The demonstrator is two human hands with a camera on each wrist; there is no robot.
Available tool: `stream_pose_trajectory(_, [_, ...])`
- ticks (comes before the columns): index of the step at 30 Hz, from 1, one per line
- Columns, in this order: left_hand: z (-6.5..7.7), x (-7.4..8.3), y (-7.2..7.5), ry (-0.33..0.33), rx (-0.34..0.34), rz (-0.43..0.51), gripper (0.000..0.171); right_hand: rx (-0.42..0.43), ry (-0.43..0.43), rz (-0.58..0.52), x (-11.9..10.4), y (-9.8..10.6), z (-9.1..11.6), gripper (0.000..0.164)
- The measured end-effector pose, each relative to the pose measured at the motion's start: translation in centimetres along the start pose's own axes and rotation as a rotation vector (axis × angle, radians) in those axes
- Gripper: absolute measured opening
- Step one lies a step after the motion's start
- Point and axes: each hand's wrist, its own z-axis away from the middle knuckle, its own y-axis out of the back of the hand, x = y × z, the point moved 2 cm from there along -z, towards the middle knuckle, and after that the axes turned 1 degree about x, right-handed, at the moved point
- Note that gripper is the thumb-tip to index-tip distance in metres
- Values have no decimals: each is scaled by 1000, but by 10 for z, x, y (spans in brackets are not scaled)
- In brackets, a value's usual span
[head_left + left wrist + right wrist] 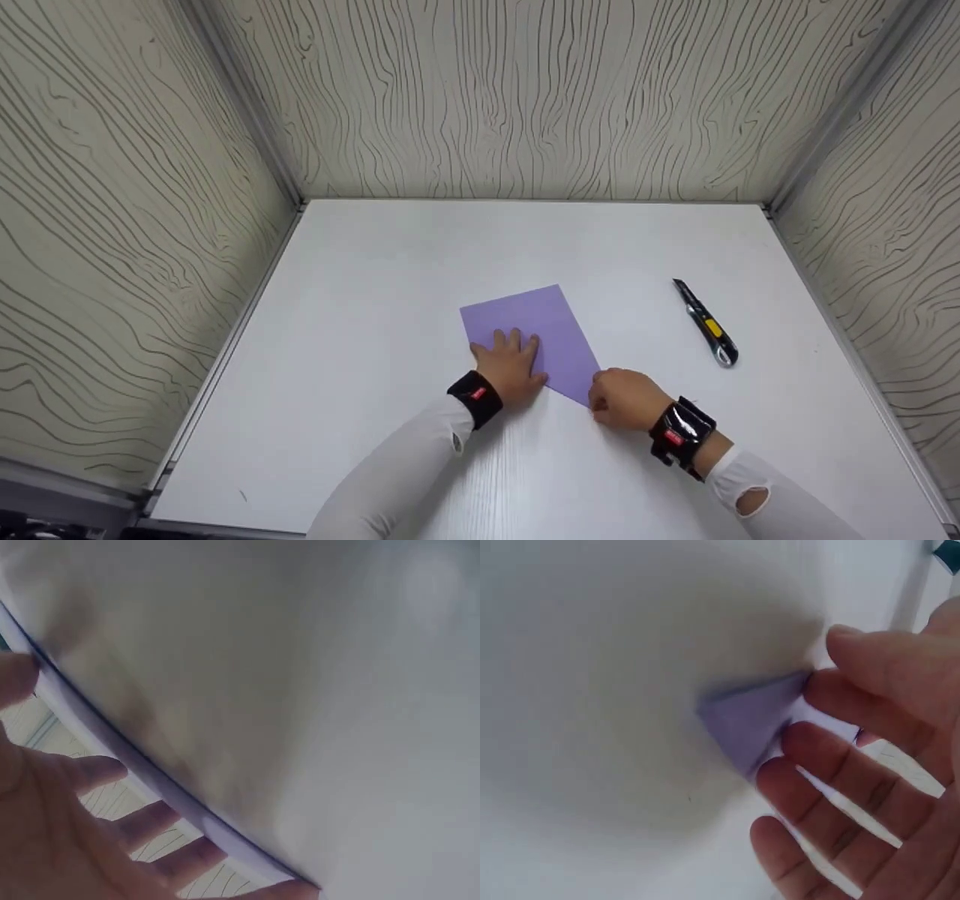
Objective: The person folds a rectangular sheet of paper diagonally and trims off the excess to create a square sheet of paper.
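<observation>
A sheet of purple paper (566, 349) lies on the white table, angled, its lower right corner toward my right hand. My left hand (510, 371) rests on its lower left part with fingers spread and straight. In the left wrist view the paper (97, 727) shows as a thin, edge-on strip beneath the fingertips. At the lower right corner, my right hand (630, 397) has its fingers curled and grips the paper's edge. The right wrist view shows the pointed corner of the paper (742, 716) sticking out past the fingers; the exact contact of the thumb is unclear.
A black utility knife (706, 324) with a yellow slider lies to the right of the paper. The white table (375, 277) has wood-patterned panels (525, 97) behind it and on both sides, joined by grey metal posts.
</observation>
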Motion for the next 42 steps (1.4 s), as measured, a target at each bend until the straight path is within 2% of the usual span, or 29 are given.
stream_pose_trajectory(3, [-2, -1, 4, -10, -22, -13, 78, -22, -18, -48, 8, 2, -7, 16])
stream_pose_trajectory(7, [-4, -2, 10, -43, -45, -19, 83, -48, -74, -32, 18, 7, -20, 32])
stream_pose_trajectory(13, [-5, 0, 11, -138, -51, -30, 85, -63, -126, -65, 33, 8, -39, 74])
stream_pose_trajectory(16, [-8, 0, 6, -162, -58, -59, 86, -58, -147, -74, 42, 6, -47, 87])
stream_pose_trajectory(22, [-12, -2, 1, -179, -76, -80, 87, -36, -184, -99, 57, 8, -58, 91])
stream_pose_trajectory(26, [-9, -2, 5, -202, -68, -71, 86, -37, -178, -116, 64, 8, -62, 91])
stream_pose_trajectory(32, [-4, 0, 10, -214, -55, -83, 85, -43, -175, -77, 77, -5, -65, 93])
stream_pose_trajectory(42, [-7, -2, 5, -208, -71, -100, 87, -45, -145, -36, 70, -2, -69, 90])
